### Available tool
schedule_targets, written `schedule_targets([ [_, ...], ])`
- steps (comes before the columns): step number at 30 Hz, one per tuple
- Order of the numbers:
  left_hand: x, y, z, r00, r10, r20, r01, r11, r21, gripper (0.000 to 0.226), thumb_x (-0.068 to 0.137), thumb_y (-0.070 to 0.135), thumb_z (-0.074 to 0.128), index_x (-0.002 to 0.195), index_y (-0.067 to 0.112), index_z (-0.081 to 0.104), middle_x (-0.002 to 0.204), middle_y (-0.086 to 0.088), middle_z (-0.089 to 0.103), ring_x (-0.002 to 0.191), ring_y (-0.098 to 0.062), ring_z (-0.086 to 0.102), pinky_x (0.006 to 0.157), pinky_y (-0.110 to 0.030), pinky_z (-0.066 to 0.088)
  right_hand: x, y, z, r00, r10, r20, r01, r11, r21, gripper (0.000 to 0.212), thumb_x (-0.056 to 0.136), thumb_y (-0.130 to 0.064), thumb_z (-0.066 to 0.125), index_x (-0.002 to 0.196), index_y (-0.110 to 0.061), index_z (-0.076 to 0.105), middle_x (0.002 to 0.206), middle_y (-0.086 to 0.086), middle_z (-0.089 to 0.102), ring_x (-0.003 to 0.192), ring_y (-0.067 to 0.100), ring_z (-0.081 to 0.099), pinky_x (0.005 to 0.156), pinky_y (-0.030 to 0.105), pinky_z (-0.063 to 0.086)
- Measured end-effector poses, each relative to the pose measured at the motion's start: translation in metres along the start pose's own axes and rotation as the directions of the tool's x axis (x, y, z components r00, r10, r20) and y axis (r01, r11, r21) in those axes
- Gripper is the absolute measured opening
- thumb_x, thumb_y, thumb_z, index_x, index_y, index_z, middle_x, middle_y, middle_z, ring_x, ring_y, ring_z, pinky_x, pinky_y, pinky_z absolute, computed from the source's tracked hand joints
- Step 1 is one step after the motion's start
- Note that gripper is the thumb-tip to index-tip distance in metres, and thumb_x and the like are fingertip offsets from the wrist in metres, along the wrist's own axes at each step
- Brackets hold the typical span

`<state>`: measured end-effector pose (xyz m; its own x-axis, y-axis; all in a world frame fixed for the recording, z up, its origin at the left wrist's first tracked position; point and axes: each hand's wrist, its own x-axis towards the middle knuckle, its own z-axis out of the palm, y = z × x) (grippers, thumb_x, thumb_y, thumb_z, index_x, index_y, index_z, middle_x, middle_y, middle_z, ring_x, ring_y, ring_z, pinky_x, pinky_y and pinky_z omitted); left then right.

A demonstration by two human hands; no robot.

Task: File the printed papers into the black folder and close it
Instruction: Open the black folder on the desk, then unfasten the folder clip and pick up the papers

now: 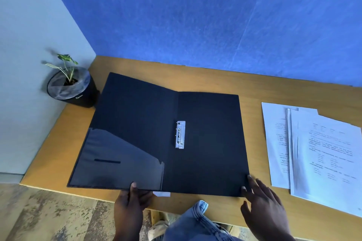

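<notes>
The black folder (pixel 211 135) lies open flat on the wooden desk (pixel 254 86), with a metal clip (pixel 180 134) by its spine and a glossy pocket (pixel 117 158) on the left flap. My left hand (pixel 133 203) pinches the folder's near edge, thumb on top. My right hand (pixel 262 201) rests with spread fingers, fingertips touching the folder's near right corner. The printed papers (pixel 321 150) lie in a loose, fanned stack on the desk to the right of the folder, apart from both hands.
A small potted plant (pixel 72 86) in a black pot stands at the desk's far left corner, beside the folder's left flap. A blue wall panel (pixel 195 15) backs the desk. A white label (pixel 161 193) sticks to the near desk edge. My denim-clad knee (pixel 195 221) shows below.
</notes>
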<state>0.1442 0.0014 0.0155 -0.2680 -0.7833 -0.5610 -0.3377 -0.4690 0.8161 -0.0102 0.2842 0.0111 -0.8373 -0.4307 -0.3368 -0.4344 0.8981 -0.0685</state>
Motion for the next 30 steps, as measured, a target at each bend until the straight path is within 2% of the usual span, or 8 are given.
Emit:
schedule_targets([
  [4, -0.003, 0.008, -0.008, 0.937, -0.311, 0.159, 0.271, 0.935, 0.230, 0.046, 0.101, 0.035, 0.050, 0.078, -0.003, 0.061, 0.059, -0.019, 0.068, 0.046, -0.025, 0.061, 0.051, -0.027, 0.047, 0.000, -0.003, -0.005, 1.000, 0.013, -0.008, -0.013, 1.000, 0.001, 0.039, 0.053, -0.031, 0.086, 0.091, -0.026, 0.079, 0.125, 0.004, 0.069, 0.112, 0.028, 0.066, 0.084, 0.046, 0.055],
  [6, -0.012, 0.018, -0.007, 0.887, -0.362, 0.286, 0.237, 0.890, 0.389, 0.044, 0.100, 0.037, 0.053, 0.072, 0.002, 0.059, 0.055, -0.017, 0.061, 0.044, -0.021, 0.054, 0.047, -0.024, 0.039, 0.002, -0.006, -0.008, 1.000, 0.026, -0.010, -0.026, 1.000, 0.012, 0.032, 0.055, -0.030, 0.086, 0.086, -0.027, 0.080, 0.123, 0.004, 0.070, 0.109, 0.028, 0.067, 0.082, 0.046, 0.055],
  [10, -0.006, 0.037, 0.017, 0.879, -0.096, 0.467, -0.226, 0.779, 0.585, 0.040, 0.096, 0.039, 0.058, 0.073, 0.006, 0.063, 0.058, -0.005, 0.068, 0.045, -0.015, 0.059, 0.050, -0.030, 0.048, 0.003, -0.008, -0.010, 0.999, 0.030, -0.033, -0.029, 0.999, 0.038, 0.027, 0.058, -0.027, 0.086, 0.085, -0.026, 0.080, 0.122, 0.005, 0.070, 0.107, 0.028, 0.067, 0.082, 0.047, 0.056],
  [12, 0.014, 0.049, 0.037, 0.846, 0.048, 0.531, -0.451, 0.595, 0.665, 0.033, 0.093, 0.045, 0.060, 0.073, 0.019, 0.061, 0.062, 0.001, 0.068, 0.054, -0.011, 0.062, 0.055, -0.028, 0.049, 0.000, -0.007, -0.008, 0.999, 0.023, -0.036, -0.022, 0.999, 0.036, 0.032, 0.060, -0.026, 0.085, 0.091, -0.024, 0.079, 0.126, 0.004, 0.068, 0.108, 0.029, 0.067, 0.082, 0.048, 0.056],
  [14, 0.035, 0.059, 0.060, 0.815, 0.150, 0.560, -0.563, 0.437, 0.702, 0.026, 0.088, 0.047, 0.064, 0.074, 0.026, 0.059, 0.066, 0.009, 0.064, 0.064, -0.011, 0.062, 0.058, -0.027, 0.045, -0.003, -0.006, -0.005, 0.999, 0.011, -0.041, -0.010, 1.000, 0.026, 0.039, 0.059, -0.026, 0.086, 0.097, -0.022, 0.078, 0.130, 0.005, 0.065, 0.111, 0.029, 0.065, 0.081, 0.048, 0.056],
  [20, 0.078, 0.077, 0.104, 0.813, 0.163, 0.560, -0.581, 0.307, 0.754, 0.013, 0.082, 0.040, 0.072, 0.082, 0.028, 0.067, 0.087, 0.011, 0.071, 0.082, -0.015, 0.066, 0.072, -0.033, 0.055, -0.005, -0.006, -0.003, 0.999, -0.002, -0.048, 0.003, 1.000, 0.026, 0.043, 0.057, -0.023, 0.087, 0.098, -0.018, 0.077, 0.129, 0.008, 0.065, 0.113, 0.031, 0.064, 0.080, 0.048, 0.056],
  [25, 0.087, 0.084, 0.115, 0.818, 0.136, 0.559, -0.575, 0.238, 0.783, 0.025, 0.072, 0.040, 0.083, 0.071, 0.023, 0.065, 0.078, 0.007, 0.071, 0.075, -0.016, 0.067, 0.066, -0.032, 0.054, -0.002, -0.007, -0.003, 0.999, 0.018, -0.046, -0.016, 0.998, 0.054, 0.038, 0.055, -0.021, 0.086, 0.093, -0.020, 0.077, 0.127, 0.007, 0.067, 0.111, 0.030, 0.065, 0.080, 0.047, 0.056],
  [30, 0.097, 0.087, 0.117, 0.843, 0.086, 0.532, -0.532, 0.284, 0.798, 0.043, 0.060, 0.049, 0.089, 0.060, 0.019, 0.058, 0.063, 0.005, 0.065, 0.064, -0.015, 0.064, 0.051, -0.027, 0.041, -0.002, -0.005, -0.006, 1.000, 0.014, -0.026, -0.013, 0.999, 0.031, 0.038, 0.056, -0.022, 0.083, 0.094, -0.024, 0.077, 0.129, 0.003, 0.065, 0.112, 0.026, 0.063, 0.081, 0.044, 0.055],
])
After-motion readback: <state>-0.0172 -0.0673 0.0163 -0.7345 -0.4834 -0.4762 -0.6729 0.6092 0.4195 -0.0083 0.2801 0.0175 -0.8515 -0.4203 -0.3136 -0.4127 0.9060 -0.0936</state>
